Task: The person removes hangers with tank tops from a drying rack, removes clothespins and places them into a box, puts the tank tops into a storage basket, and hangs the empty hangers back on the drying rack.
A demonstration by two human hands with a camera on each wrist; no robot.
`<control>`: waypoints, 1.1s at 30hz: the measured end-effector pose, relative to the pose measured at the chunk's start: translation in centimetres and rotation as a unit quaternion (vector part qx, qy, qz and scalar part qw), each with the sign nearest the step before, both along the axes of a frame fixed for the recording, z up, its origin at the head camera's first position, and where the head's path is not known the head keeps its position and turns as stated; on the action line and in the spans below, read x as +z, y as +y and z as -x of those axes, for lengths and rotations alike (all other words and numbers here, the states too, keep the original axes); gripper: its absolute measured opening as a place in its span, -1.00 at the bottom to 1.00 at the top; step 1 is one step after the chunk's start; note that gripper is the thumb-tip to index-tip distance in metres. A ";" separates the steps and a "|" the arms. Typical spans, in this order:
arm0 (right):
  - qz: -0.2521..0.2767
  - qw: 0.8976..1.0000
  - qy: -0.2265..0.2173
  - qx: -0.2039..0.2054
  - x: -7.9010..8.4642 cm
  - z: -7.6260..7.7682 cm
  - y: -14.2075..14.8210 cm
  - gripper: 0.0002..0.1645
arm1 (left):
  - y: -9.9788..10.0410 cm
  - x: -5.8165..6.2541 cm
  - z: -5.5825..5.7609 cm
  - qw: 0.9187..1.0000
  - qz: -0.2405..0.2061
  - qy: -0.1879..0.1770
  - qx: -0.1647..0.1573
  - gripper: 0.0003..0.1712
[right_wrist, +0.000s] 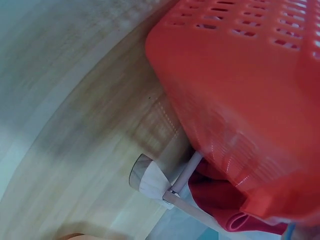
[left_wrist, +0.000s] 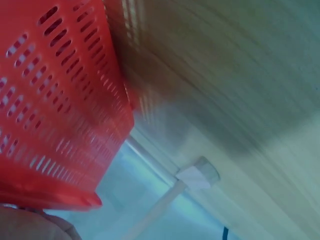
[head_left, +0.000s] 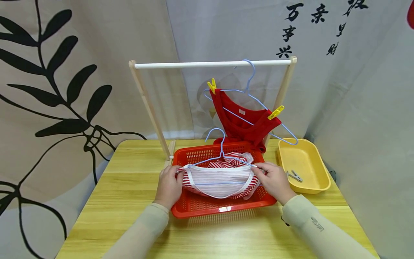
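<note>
A red-and-white striped top (head_left: 218, 182) is spread over a light-blue hanger (head_left: 222, 144), whose hook points up, above the red basket (head_left: 207, 214). My left hand (head_left: 169, 185) pinches the top's left shoulder. At the other shoulder my right hand (head_left: 275, 181) pinches the cloth by the hanger's end. Part of the striped cloth lies down inside the basket. In the left wrist view, only a bit of the left hand (left_wrist: 35, 225) shows under the basket's rim. The right wrist view has mostly the basket's side (right_wrist: 225, 90), with the fingers barely visible.
Behind the basket stands a wooden rack with a white rail (head_left: 194, 65). A red garment (head_left: 240, 120) hangs there on a second blue hanger, held by yellow clothespins (head_left: 276, 112). On the right, a yellow tray (head_left: 315, 189) holds grey clothespins (head_left: 295, 176).
</note>
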State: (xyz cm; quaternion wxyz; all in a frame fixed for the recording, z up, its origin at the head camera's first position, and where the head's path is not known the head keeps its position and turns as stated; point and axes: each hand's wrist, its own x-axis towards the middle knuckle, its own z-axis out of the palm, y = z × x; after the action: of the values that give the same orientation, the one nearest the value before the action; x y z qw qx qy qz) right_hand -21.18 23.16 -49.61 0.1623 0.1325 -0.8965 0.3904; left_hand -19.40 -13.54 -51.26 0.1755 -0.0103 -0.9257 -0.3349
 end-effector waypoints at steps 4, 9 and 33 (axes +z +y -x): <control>0.001 1.000 0.002 0.003 0.1 0.0 0.0 -0.85 | -0.7 0.3 0.0 1.000 0.009 -0.006 -0.024 -0.80; 0.005 1.000 0.005 0.008 0.4 0.0 -0.1 -0.85 | -1.6 1.0 0.0 0.998 0.031 -0.030 -0.052 -0.83; 0.030 0.998 0.038 0.031 0.7 0.0 -0.5 -0.84 | -3.3 1.8 0.0 0.996 0.038 -0.047 -0.060 -0.83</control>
State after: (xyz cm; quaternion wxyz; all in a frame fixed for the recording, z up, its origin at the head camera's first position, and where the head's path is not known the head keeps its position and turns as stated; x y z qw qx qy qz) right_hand -21.15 22.63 -48.88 0.1883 0.1698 -0.8728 0.4170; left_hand -19.40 -16.81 -49.44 0.1107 -0.0570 -0.9426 -0.3099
